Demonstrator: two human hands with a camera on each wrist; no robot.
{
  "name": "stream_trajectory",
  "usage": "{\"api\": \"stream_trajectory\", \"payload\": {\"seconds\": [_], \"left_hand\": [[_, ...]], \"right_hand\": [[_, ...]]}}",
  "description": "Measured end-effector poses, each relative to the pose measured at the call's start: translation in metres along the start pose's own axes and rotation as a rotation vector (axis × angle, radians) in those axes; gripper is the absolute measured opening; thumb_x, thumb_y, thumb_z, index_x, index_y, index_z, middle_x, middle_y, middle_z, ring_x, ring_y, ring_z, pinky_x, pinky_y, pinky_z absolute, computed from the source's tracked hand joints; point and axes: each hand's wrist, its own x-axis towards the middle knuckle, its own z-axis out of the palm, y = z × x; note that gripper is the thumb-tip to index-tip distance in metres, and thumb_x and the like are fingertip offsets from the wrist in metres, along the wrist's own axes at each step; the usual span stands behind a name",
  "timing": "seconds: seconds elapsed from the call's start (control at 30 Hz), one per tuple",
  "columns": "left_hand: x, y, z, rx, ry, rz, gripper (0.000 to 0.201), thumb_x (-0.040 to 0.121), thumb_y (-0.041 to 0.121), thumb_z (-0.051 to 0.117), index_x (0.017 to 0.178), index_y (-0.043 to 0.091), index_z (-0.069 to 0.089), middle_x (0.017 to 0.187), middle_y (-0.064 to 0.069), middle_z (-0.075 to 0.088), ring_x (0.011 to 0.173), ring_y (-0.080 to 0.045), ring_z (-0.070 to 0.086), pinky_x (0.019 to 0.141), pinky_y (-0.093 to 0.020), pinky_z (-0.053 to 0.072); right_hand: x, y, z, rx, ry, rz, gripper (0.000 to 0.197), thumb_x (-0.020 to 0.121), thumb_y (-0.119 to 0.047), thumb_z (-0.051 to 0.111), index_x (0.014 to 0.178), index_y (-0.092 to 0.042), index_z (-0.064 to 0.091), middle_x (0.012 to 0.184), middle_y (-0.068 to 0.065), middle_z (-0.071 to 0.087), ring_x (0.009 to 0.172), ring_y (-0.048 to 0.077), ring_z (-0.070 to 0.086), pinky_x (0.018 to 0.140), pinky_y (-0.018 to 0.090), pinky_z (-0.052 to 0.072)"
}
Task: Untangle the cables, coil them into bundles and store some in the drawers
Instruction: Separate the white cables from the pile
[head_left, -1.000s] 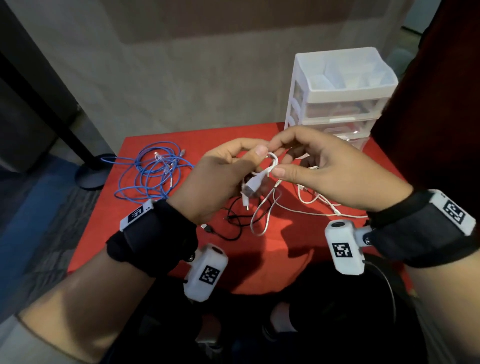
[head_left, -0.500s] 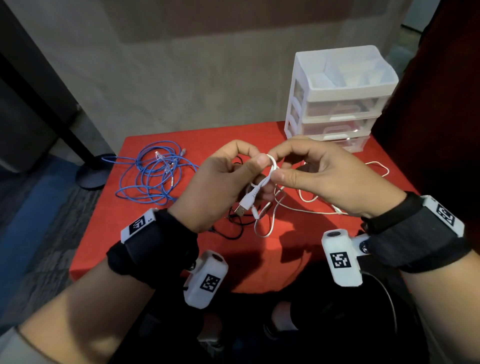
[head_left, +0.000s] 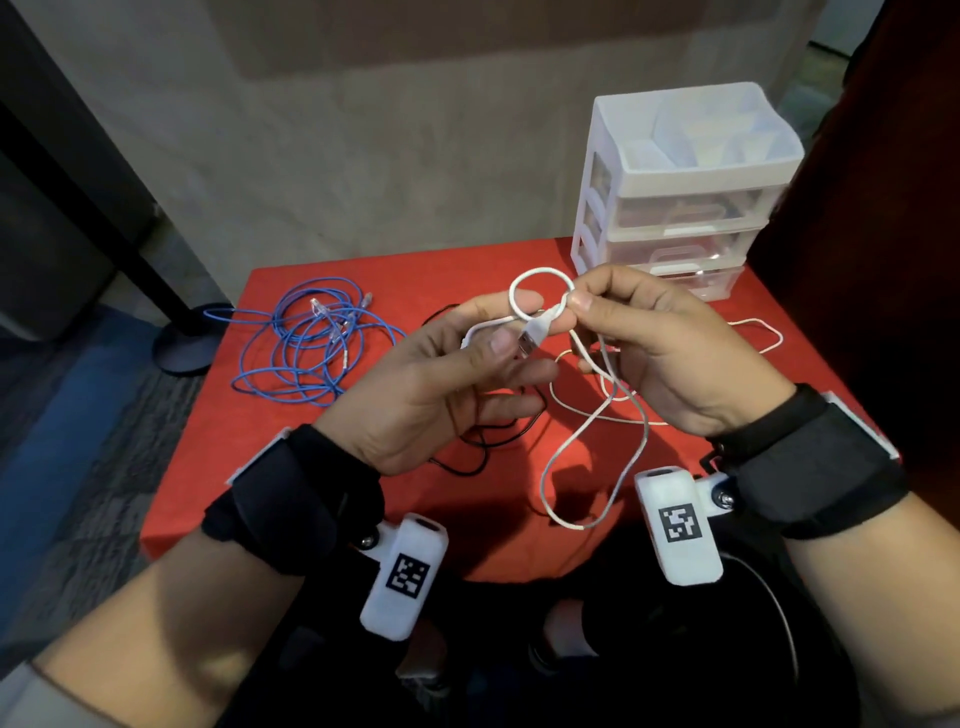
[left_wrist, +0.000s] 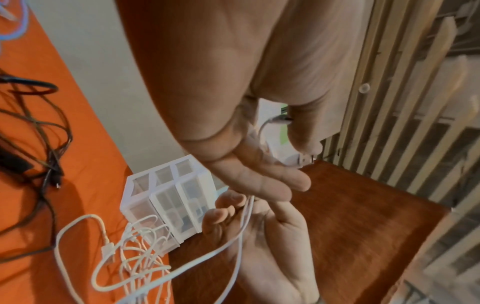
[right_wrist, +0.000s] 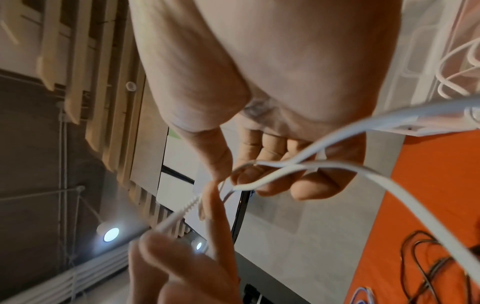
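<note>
Both hands hold a white USB cable above the red table. My left hand pinches its USB plug between thumb and forefinger. My right hand pinches the cable where a small loop crosses itself. A long slack loop hangs down toward the table's front edge. More white cable lies tangled on the table in the left wrist view. A black cable lies under my hands. The blue network cable lies loose at the left.
A white drawer unit with clear drawers stands at the back right corner; its drawers look pushed in. A dark red panel rises at the right. A black stand base sits on the floor left of the table.
Both hands have risen and moved a little apart. The white cable now forms a round loop above my fingers, and the plug has turned across between the hands.
</note>
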Motion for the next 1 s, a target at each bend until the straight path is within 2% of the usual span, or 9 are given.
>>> {"api": "stream_trajectory", "payload": {"seconds": [0.13,0.27,0.47,0.57,0.63,0.67,0.77,0.93,1.0], "left_hand": [[0.006,-0.002,0.003,0.087,0.139,0.037,0.035,0.090,0.041,0.061,0.114,0.015,0.065,0.117,-0.006,0.074,0.086,-0.011,0.074,0.077,-0.029,0.060],[0.013,0.001,0.004,0.101,0.249,-0.017,0.042,0.092,0.045,0.049,0.108,0.011,0.067,0.101,-0.006,0.077,0.075,-0.008,0.072,0.074,-0.028,0.061],[0.020,-0.006,0.000,0.157,0.399,-0.127,0.022,0.102,0.030,0.054,0.094,0.011,0.063,0.073,-0.003,0.071,0.058,-0.010,0.066,0.065,-0.032,0.062],[0.022,-0.008,-0.002,0.559,0.503,0.005,0.025,0.103,0.023,0.058,0.082,0.010,0.062,0.065,-0.004,0.069,0.053,-0.015,0.063,0.062,-0.031,0.056],[0.024,-0.005,-0.008,0.830,0.530,0.149,0.033,0.103,0.023,0.059,0.071,0.012,0.060,0.061,-0.005,0.068,0.054,-0.018,0.064,0.060,-0.032,0.052],[0.025,-0.002,-0.010,0.859,0.535,0.192,0.034,0.103,0.024,0.059,0.070,0.012,0.059,0.062,-0.005,0.068,0.055,-0.019,0.064,0.061,-0.033,0.052],[0.028,0.005,-0.012,0.708,0.542,0.227,0.031,0.104,0.024,0.058,0.076,0.011,0.058,0.070,-0.006,0.068,0.064,-0.019,0.063,0.069,-0.037,0.055],[0.034,0.010,-0.022,0.378,0.549,0.168,0.017,0.108,0.022,0.049,0.099,0.014,0.061,0.083,0.000,0.068,0.070,-0.009,0.064,0.078,-0.039,0.061],[0.036,0.011,-0.034,0.347,0.565,0.172,0.015,0.109,0.019,0.045,0.113,0.015,0.058,0.087,-0.001,0.069,0.071,-0.011,0.067,0.077,-0.041,0.061]], "right_hand": [[0.000,0.006,0.004,-0.008,0.041,0.028,0.009,0.096,-0.015,0.061,0.090,-0.010,0.058,0.072,-0.002,0.067,0.060,0.009,0.049,0.061,0.022,0.041],[-0.001,0.011,0.001,0.044,0.084,-0.008,0.011,0.091,-0.017,0.066,0.090,-0.009,0.058,0.070,0.006,0.051,0.059,0.015,0.047,0.058,0.027,0.039],[-0.007,0.008,0.002,-0.114,-0.009,-0.102,0.011,0.093,-0.020,0.068,0.087,-0.013,0.062,0.070,0.003,0.055,0.058,0.014,0.046,0.052,0.024,0.038],[-0.008,0.002,0.000,-0.303,-0.064,-0.131,0.009,0.095,-0.014,0.068,0.093,-0.006,0.064,0.070,-0.007,0.054,0.057,0.003,0.042,0.055,0.014,0.036],[-0.007,-0.001,-0.004,-0.450,-0.067,-0.130,0.009,0.095,-0.012,0.070,0.096,-0.004,0.066,0.070,-0.003,0.050,0.060,0.004,0.042,0.060,0.013,0.037],[-0.005,-0.002,-0.006,-0.508,-0.043,-0.132,0.009,0.095,-0.013,0.071,0.095,-0.005,0.068,0.071,0.001,0.047,0.062,0.007,0.041,0.060,0.015,0.036],[0.000,-0.005,-0.013,-0.570,0.047,-0.146,0.009,0.096,-0.018,0.071,0.091,-0.010,0.070,0.070,0.004,0.044,0.061,0.013,0.038,0.060,0.020,0.035],[0.005,-0.014,-0.036,-0.528,0.198,-0.172,0.012,0.099,-0.020,0.067,0.093,-0.010,0.068,0.071,0.008,0.048,0.054,0.008,0.037,0.051,0.017,0.031],[0.006,-0.024,-0.056,-0.565,0.224,-0.214,0.014,0.098,-0.024,0.067,0.093,-0.011,0.069,0.073,0.002,0.059,0.062,0.010,0.045,0.060,0.022,0.036]]}}
